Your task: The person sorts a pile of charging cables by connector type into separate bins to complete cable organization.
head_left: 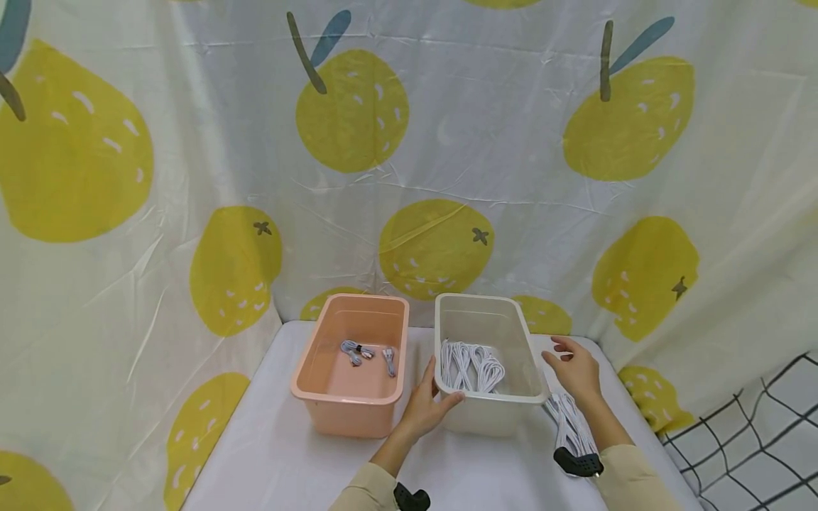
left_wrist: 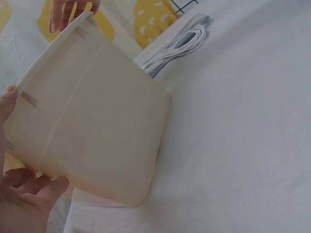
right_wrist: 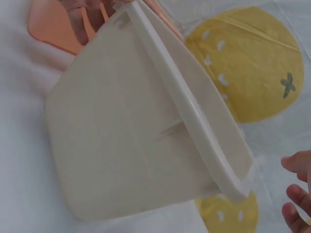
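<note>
My left hand (head_left: 423,410) holds a beige plastic bin (head_left: 488,420) at its front left corner, thumb at the front rim and fingers along the left wall. Several coiled white cables (head_left: 471,367) lie inside this bin. To the right of the bin, my right hand (head_left: 578,370) hovers with loosely bent fingers and nothing in them. In the right wrist view its fingers (right_wrist: 297,194) are apart from the bin's rim. Below that hand, a bundle of white cable (head_left: 571,424) lies on the table, partly hidden by the forearm and the black wrist strap.
An orange bin (head_left: 348,417) stands left of the beige one, holding small grey cable bundles (head_left: 355,352). Both bins are on a white-covered table (head_left: 275,454). Behind them hangs a curtain (head_left: 498,142) with yellow fruit prints. A dark wire grid (head_left: 741,433) is at the right.
</note>
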`<state>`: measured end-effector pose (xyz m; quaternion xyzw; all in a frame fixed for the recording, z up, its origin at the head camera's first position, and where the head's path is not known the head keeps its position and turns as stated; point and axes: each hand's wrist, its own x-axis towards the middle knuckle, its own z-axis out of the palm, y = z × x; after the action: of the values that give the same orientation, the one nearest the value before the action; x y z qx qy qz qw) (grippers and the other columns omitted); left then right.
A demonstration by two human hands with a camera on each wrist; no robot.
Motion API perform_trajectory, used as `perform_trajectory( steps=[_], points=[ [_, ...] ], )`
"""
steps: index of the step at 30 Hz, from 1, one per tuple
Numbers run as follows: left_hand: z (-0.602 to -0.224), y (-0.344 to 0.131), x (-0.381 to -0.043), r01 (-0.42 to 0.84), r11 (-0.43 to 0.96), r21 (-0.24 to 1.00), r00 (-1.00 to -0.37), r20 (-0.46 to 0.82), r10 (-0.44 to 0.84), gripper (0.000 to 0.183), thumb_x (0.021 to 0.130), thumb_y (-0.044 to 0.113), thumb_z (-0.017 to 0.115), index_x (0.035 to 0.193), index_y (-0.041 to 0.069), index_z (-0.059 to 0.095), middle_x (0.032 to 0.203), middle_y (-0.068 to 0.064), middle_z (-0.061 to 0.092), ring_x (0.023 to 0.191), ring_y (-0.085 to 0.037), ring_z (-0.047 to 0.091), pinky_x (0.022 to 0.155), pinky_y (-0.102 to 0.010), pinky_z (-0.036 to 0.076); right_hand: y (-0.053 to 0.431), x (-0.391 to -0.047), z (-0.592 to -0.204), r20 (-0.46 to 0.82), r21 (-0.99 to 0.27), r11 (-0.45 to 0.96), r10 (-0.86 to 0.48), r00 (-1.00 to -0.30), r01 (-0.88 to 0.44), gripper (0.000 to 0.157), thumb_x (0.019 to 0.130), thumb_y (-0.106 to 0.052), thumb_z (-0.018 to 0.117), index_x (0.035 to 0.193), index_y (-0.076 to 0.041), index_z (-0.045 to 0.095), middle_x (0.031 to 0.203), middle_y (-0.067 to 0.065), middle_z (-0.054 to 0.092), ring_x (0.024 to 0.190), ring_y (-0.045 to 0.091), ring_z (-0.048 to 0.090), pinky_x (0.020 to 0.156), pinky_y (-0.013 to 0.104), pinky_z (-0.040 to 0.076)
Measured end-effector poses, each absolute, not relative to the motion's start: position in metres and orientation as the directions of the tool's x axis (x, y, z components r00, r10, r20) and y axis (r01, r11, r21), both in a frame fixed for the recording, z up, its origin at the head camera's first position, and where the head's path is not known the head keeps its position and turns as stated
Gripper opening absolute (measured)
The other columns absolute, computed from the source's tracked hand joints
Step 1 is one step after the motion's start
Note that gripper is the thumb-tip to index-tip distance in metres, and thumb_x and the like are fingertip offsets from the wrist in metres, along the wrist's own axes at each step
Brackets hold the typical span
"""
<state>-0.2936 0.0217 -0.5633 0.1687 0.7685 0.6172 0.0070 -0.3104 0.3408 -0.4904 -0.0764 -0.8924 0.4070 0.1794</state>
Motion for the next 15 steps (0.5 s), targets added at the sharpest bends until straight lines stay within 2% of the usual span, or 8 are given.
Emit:
perform_trajectory(
  steps=[7, 10, 15],
  points=[
    [-0.564, 0.021, -0.294, 0.267, 0.155, 0.951, -0.936, 0.217, 0.278, 0.101, 0.096, 0.029, 0.077, 0.164, -0.001, 0.01, 0.161, -0.021, 0.037, 0.142, -0.04, 0.042, 0.113, -0.048, 0.037, 0.351, -0.301, -0.498, 0.273, -0.741, 0.672, 0.298, -0.915, -0.002, 0.045, 0.096, -0.019, 0.074, 0.134, 0.002, 0.063, 0.118, 0.025, 0.067, 0.103, 0.038, 0.06, 0.08, 0.039, 0.047],
    [-0.564, 0.021, -0.293, 0.254, 0.156, 0.955, -0.939, 0.204, 0.278, 0.101, 0.096, 0.03, 0.077, 0.165, 0.001, 0.01, 0.161, -0.02, 0.036, 0.142, -0.042, 0.041, 0.112, -0.049, 0.037, 0.356, -0.297, -0.501, 0.264, -0.737, 0.675, 0.301, -0.916, 0.009, 0.045, 0.097, -0.021, 0.072, 0.135, 0.002, 0.063, 0.118, 0.025, 0.067, 0.104, 0.038, 0.06, 0.078, 0.038, 0.048],
    [-0.563, 0.021, -0.292, 0.236, 0.169, 0.957, -0.944, 0.184, 0.275, 0.101, 0.096, 0.032, 0.077, 0.165, 0.003, 0.01, 0.162, -0.018, 0.035, 0.143, -0.04, 0.04, 0.112, -0.047, 0.038, 0.367, -0.291, -0.507, 0.253, -0.749, 0.662, 0.336, -0.907, 0.036, 0.046, 0.098, -0.023, 0.072, 0.137, 0.0, 0.063, 0.12, 0.022, 0.068, 0.104, 0.032, 0.06, 0.074, 0.028, 0.047]
  ],
)
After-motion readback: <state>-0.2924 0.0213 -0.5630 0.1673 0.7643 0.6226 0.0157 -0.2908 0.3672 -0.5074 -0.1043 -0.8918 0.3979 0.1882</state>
